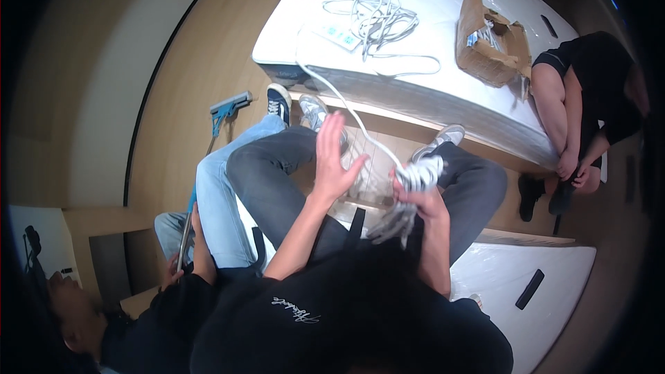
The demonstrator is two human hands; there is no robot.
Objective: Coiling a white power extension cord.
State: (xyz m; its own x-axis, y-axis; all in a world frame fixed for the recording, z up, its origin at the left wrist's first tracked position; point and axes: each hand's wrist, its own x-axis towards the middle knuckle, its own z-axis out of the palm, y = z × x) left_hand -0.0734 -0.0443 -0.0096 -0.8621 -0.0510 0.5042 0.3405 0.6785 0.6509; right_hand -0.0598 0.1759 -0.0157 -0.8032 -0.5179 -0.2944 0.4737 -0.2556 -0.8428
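Observation:
A bundle of white cable [420, 174], wound in tight loops, is gripped in my right hand [427, 202] above my right thigh. Loose loops hang blurred below that fist. From the bundle, a white cord [358, 117] runs up and left to the plastic-covered mattress ahead, near a white power strip [336, 35]. My left hand [332, 163] is raised over the gap between my knees, fingers up and thumb apart, holding nothing. Beside the power strip lies a loose tangle of grey-white cable [382, 18].
A torn cardboard box [488, 57] stands on the mattress [441, 98]. A person in black [592, 88] sits at the right, hands at a shoe. Another person in light jeans [223, 182] sits close on my left, holding a blue-headed floor squeegee or mop [224, 111]. Dark bars [530, 289] lie on the mattresses.

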